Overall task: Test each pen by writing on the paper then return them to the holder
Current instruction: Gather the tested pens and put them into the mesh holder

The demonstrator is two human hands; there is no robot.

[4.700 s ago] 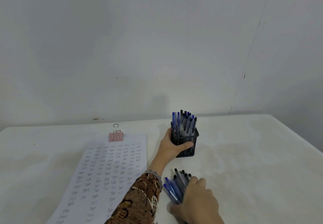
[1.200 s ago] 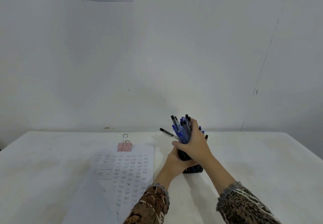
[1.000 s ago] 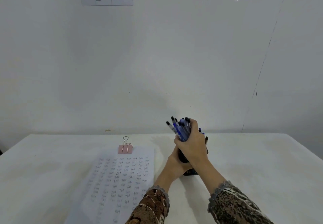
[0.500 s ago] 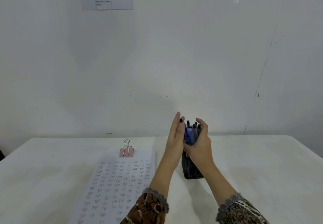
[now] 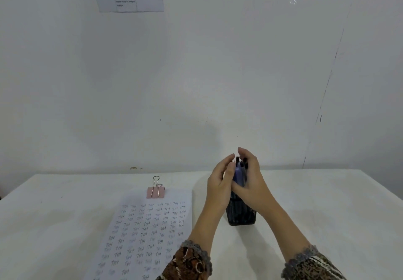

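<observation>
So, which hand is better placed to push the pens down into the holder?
Probably the right hand: its fingers curl round the pens above the mesh holder, while the left hand only rests against their side.

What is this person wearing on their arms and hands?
The left hand and right hand are bare, with no gloves. The left sleeve is brown with orange and black swirls. The right sleeve is a mottled brown and cream print. Each is edged with grey scalloped lace at the wrist.
</observation>
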